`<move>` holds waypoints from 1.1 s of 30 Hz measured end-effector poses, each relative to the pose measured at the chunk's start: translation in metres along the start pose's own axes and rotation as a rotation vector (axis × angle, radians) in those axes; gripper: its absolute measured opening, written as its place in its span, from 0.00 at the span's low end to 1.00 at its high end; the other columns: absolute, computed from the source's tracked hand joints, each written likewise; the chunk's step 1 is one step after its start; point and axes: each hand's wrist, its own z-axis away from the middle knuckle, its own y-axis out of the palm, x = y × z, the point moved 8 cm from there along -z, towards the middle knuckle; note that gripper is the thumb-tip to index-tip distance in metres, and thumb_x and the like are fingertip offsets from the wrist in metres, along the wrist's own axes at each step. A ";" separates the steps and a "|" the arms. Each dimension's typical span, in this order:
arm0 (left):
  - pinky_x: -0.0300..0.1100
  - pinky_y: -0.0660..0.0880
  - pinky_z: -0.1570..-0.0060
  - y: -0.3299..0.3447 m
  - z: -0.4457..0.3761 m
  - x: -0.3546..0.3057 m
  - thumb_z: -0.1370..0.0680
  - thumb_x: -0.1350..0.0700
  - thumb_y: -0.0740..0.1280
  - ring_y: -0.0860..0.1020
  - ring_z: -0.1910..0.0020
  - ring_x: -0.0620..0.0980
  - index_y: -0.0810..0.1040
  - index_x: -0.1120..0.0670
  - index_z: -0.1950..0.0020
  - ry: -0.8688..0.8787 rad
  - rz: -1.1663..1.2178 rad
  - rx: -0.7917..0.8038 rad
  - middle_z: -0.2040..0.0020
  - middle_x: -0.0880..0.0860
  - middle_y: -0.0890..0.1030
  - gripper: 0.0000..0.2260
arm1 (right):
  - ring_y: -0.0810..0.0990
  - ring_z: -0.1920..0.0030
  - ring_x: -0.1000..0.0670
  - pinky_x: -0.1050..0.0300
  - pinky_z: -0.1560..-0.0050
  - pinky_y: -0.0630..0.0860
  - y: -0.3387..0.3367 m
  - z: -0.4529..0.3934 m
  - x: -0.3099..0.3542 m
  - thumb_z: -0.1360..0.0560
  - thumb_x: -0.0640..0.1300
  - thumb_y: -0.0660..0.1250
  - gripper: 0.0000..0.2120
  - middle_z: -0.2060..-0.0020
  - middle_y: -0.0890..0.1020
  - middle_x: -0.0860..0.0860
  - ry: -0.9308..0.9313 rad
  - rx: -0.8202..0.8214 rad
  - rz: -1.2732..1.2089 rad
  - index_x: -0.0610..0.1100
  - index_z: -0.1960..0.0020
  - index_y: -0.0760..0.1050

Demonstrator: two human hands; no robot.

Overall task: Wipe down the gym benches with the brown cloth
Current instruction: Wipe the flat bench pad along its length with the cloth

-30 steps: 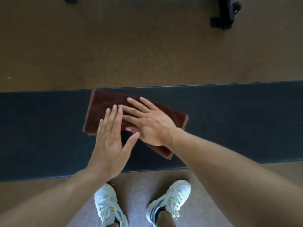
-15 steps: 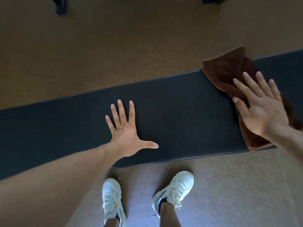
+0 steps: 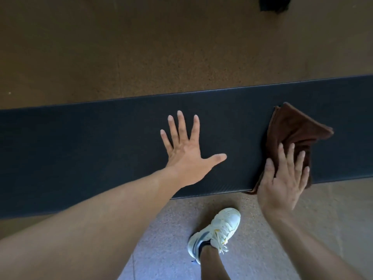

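The left hand [image 3: 186, 156] is laid flat, fingers spread, on the dark bench pad [image 3: 101, 142]. The brown cloth [image 3: 292, 134] is pressed near the pad's front edge by the right hand [image 3: 282, 178]. One white shoe [image 3: 218, 231] is seen on the floor [image 3: 141, 47] below.

I see the bench [image 3: 101, 142] as dark padding, matt, with a fine woven-looking grain and a smoother rolled edge. The cloth [image 3: 292, 130] is brown terry-like fabric, soft, napped, matt, creased in folds. The floor [image 3: 141, 47] is tan, speckled, granular and dull. The shoe [image 3: 220, 229] is white, smooth panels, fabric laces, slightly glossy.
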 end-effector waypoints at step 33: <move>0.55 0.31 0.21 -0.128 0.084 0.260 0.27 0.24 0.59 0.22 0.24 0.47 0.28 0.48 0.19 -0.034 -0.125 -0.128 0.21 0.48 0.23 0.54 | 0.48 0.15 0.50 0.45 0.17 0.43 0.150 0.040 0.370 0.13 0.60 0.45 0.26 0.17 0.60 0.54 -0.871 0.412 0.301 0.56 0.16 0.56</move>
